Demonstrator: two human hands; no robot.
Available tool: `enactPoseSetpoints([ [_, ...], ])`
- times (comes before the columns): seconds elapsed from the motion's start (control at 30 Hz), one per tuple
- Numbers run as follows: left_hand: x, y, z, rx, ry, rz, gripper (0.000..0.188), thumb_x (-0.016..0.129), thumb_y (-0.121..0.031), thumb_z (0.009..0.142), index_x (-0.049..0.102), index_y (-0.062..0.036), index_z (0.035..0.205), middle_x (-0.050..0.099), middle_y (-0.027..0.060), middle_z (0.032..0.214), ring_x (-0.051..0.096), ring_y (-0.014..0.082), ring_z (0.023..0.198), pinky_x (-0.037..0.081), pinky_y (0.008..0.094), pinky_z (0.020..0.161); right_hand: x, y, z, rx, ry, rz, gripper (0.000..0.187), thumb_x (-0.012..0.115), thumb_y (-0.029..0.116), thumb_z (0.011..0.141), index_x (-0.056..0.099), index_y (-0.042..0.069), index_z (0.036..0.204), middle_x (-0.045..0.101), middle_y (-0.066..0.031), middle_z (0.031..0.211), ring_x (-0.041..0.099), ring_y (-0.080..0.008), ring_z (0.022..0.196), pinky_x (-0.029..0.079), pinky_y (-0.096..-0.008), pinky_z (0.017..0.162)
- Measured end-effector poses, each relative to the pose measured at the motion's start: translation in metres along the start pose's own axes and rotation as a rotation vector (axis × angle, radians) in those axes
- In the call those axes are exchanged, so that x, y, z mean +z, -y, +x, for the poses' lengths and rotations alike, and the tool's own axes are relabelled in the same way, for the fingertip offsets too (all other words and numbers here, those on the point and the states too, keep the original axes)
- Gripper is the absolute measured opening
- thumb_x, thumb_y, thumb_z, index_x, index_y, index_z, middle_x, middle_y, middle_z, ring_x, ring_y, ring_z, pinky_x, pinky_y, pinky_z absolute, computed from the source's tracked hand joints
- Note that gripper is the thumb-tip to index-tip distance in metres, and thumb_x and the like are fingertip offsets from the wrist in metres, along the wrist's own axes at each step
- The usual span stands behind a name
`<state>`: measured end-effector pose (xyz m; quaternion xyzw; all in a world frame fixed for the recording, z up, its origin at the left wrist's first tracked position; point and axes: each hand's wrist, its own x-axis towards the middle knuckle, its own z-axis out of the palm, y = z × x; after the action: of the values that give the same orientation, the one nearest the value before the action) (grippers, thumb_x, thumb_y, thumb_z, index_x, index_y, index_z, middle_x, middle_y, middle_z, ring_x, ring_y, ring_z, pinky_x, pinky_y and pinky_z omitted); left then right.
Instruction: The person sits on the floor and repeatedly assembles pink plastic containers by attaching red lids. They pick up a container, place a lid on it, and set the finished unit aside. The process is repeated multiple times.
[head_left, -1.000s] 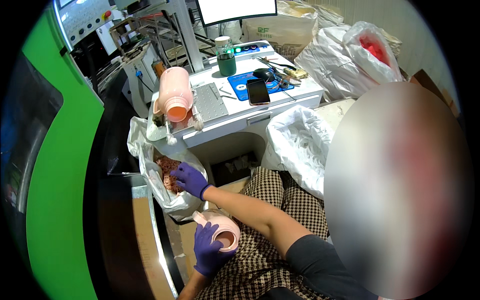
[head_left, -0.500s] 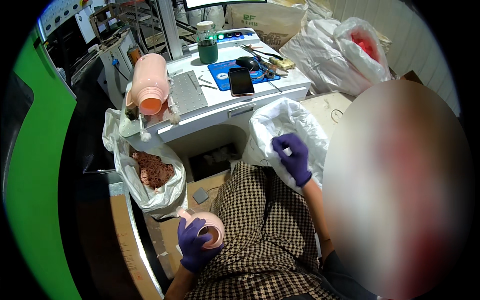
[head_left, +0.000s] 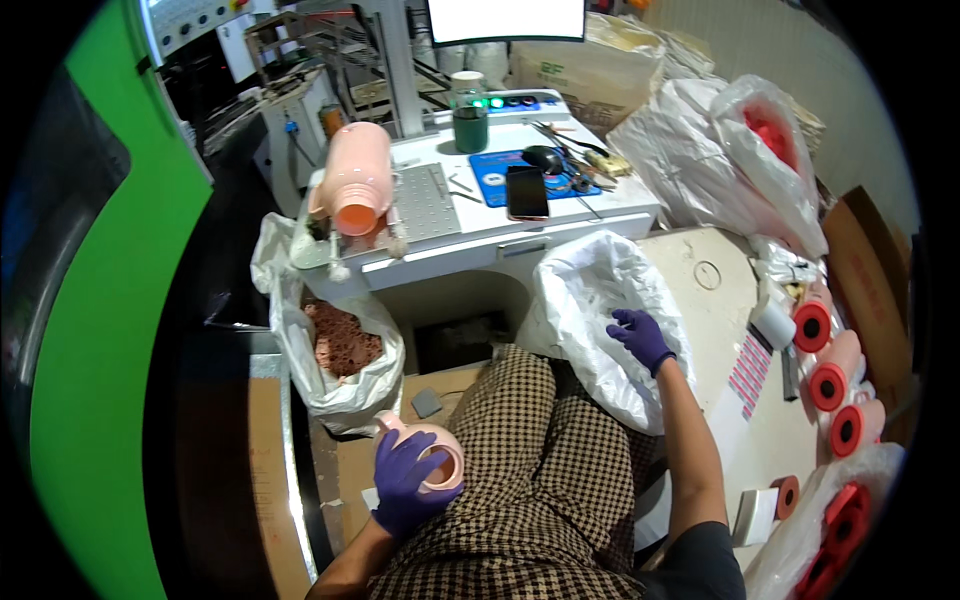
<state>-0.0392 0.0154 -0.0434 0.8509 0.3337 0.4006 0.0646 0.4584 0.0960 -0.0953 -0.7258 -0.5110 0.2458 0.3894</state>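
A pale pink plastic jug (head_left: 440, 445) with a wide round mouth and a side handle rests near my left thigh. My left hand (head_left: 408, 487), in a purple glove, grips it with the fingers curled at the opening. Above a white plastic bag (head_left: 565, 345) in front of my right knee is my right hand (head_left: 643, 338), also gloved in purple. Its fingers stretch out to the left, and I see nothing in them. A larger pink jug (head_left: 362, 170) lies on its side on the white machine table, mouth toward me.
A white sack (head_left: 350, 405) of brown-pink shavings stands below the table's left end. On the table are a phone (head_left: 527, 193), a mouse (head_left: 543, 158), tools and a glass bottle (head_left: 469, 125). Several pink cylinders (head_left: 835, 383) and a sheet of labels (head_left: 750, 375) lie at right.
The view has swung right, bringing the right-hand table into sight. My right hand's fingers have uncurled, and it sits farther over the bag's right side. My left hand keeps hold of the jug.
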Motion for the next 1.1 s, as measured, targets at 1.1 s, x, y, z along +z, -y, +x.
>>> enactPoseSetpoints([
  [1.1, -0.007, -0.006, 0.049, -0.055, 0.148, -0.212, 0.072, 0.085, -0.025, 0.062, 0.061, -0.0050, 0.126, 0.068, 0.0126, 0.120, 0.064, 0.0327, 0.113, 0.042, 0.0493, 0.109, 0.141, 0.210, -0.200, -0.726, 0.330, -0.058, 0.022, 0.071, 0.011, 0.075, 0.069, 0.013, 0.097, 0.070, -0.0092, 0.092, 0.070, -0.0305, 0.083, 0.057, -0.0391, 0.071],
])
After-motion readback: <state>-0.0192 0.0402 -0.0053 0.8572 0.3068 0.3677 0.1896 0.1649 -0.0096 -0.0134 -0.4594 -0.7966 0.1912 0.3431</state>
